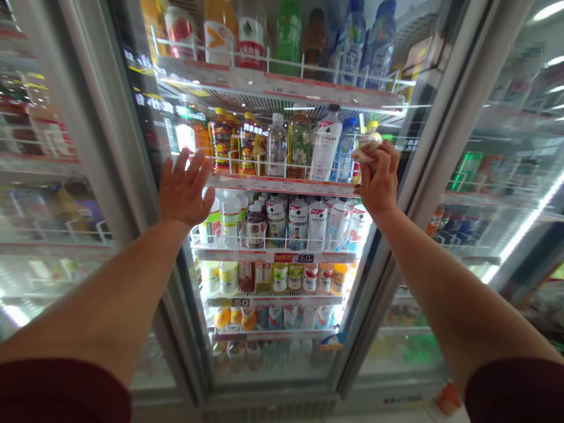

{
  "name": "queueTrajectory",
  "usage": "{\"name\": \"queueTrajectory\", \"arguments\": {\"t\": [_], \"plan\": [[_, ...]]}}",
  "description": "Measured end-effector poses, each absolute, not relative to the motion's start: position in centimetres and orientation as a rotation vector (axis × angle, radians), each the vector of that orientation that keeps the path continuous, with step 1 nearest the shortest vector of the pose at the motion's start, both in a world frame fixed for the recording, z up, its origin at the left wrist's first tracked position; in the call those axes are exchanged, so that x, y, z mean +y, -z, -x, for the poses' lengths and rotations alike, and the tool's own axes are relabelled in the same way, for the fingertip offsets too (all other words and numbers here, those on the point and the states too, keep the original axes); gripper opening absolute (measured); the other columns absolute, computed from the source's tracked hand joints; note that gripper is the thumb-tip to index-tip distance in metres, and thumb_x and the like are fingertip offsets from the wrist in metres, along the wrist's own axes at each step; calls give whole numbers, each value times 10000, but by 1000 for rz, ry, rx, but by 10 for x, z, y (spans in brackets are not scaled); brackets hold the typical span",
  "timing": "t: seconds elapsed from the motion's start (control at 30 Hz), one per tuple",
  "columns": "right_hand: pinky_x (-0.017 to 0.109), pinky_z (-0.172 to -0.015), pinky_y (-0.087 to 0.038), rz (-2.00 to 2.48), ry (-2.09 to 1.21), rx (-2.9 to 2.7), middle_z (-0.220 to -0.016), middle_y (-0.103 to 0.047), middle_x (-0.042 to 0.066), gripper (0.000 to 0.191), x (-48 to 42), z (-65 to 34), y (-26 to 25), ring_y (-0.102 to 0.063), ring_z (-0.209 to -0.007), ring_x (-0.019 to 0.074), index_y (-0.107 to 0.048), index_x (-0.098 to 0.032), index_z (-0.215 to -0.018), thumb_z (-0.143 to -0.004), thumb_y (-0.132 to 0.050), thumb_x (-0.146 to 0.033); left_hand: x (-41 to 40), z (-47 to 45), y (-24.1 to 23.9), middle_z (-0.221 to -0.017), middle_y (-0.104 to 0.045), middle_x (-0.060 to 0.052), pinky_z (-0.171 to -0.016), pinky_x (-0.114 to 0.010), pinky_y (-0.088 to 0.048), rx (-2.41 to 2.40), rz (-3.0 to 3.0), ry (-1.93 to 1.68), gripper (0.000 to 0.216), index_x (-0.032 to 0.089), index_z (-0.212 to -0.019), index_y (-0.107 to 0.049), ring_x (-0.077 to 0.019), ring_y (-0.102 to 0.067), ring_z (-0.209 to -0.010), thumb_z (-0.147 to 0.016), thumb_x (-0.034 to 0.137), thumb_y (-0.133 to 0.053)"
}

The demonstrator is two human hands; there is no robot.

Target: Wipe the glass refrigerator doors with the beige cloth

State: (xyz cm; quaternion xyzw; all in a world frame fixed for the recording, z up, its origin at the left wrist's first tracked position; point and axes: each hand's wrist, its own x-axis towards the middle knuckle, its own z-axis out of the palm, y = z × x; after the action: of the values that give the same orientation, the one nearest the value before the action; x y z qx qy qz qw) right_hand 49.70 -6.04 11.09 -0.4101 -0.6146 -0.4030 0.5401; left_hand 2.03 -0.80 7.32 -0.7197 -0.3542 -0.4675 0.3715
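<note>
I face a drinks fridge with a glass door [145, 147]. My left hand [184, 187] lies flat on the glass at the door's left side, fingers spread and holding nothing. My right hand [379, 179] is closed around a crumpled beige cloth [365, 153], pressed near the door's right edge at the level of the second shelf [282, 183]. Behind the hands stand rows of bottles [277, 144]: orange-capped tea, clear water, white-labelled and blue ones.
More wire shelves hold bottles above [251, 35] and small bottles below [277, 276]. Metal door frames [445, 117] run up either side. Neighbouring fridge doors [39, 176] stand left and right, with a bright light strip [529, 223] at the right.
</note>
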Motion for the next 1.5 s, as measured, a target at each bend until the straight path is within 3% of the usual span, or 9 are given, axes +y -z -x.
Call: {"name": "queueTrajectory", "arguments": {"t": [0.17,0.33,0.47,0.6,0.83,1.03,1.17,1.37,1.5], "plan": [[593,-1290,-229,1224,1048,-1630,-1689,-345,140,649,-82,-484,-72,-219,-1614,302,-274,-207,-1648,-1036,-266,-422,-15,-24,-75,-1710,-293,-33,-1194,-660,-154,-962,1957,1267,676,289,-1611,-353,-295,-103,-1614,-1011,565,-496],[600,-1297,-182,1308,1069,-1614,-1731,-284,97,634,-89,-490,-112,-186,-1626,283,-229,-230,-1676,-1063,-223,-392,-14,-24,-75,-1679,-364,-68,-1143,-598,-187,-980,1920,1247,778,246,-1600,-342,-273,-103,-1614,-1023,769,-362],[630,-1278,-199,1296,1064,-1506,-1741,-249,117,675,-82,-484,-92,-145,-1633,302,-191,-217,-1685,-1068,-226,-487,-16,-25,-75,-1693,-330,-77,-1143,-584,-182,-975,1929,1236,693,226,-1586,-355,-229,-80,-1612,-1061,678,-358],[614,-1290,-186,1262,1068,-1577,-1706,-339,122,637,-79,-480,-63,-214,-1617,297,-310,-219,-1657,-1064,-231,-436,-15,-26,-75,-1698,-312,-1,-1298,-543,-97,-974,1900,1254,666,219,-1585,-402,-239,-116,-1616,-1022,572,-438],[644,-1282,-186,1245,1011,-1438,-1738,-269,90,623,-71,-470,-132,-152,-1634,292,-256,-249,-1674,-1056,-223,-318,-12,-23,-72,-1729,-211,48,-1333,-600,-78,-925,1872,1184,654,252,-1634,-312,-253,-103,-1622,-1022,366,-514],[599,-1294,-211,1215,1026,-1508,-1706,-339,123,639,-71,-459,-95,-183,-1628,284,-302,-185,-1659,-1055,-209,-370,-10,-22,-72,-1730,-197,60,-1326,-603,-95,-926,1846,1165,647,266,-1638,-303,-244,-104,-1622,-1030,375,-497],[590,-1302,-189,1249,1115,-1586,-1732,-287,95,657,-76,-462,-125,-205,-1622,279,-229,-227,-1681,-1069,-220,-464,-10,-23,-73,-1726,-227,30,-1316,-589,-91,-889,1859,1208,632,252,-1632,-317,-245,-105,-1621,-1049,437,-476],[609,-1293,-182,1330,1094,-1454,-1743,-241,133,720,-73,-453,-115,-158,-1632,304,-180,-188,-1690,-1068,-207,-549,-13,-25,-74,-1705,-305,-51,-1169,-532,-197,-924,1878,1229,750,223,-1582,-345,-224,-96,-1615,-1062,758,-278],[592,-1304,-172,1283,1138,-1646,-1724,-302,117,721,-76,-461,-84,-181,-1627,301,-262,-217,-1674,-1054,-250,-586,-15,-28,-76,-1667,-354,-143,-941,-502,-234,-930,1870,1211,746,210,-1567,-326,-224,-108,-1605,-1083,752,-160]]}}
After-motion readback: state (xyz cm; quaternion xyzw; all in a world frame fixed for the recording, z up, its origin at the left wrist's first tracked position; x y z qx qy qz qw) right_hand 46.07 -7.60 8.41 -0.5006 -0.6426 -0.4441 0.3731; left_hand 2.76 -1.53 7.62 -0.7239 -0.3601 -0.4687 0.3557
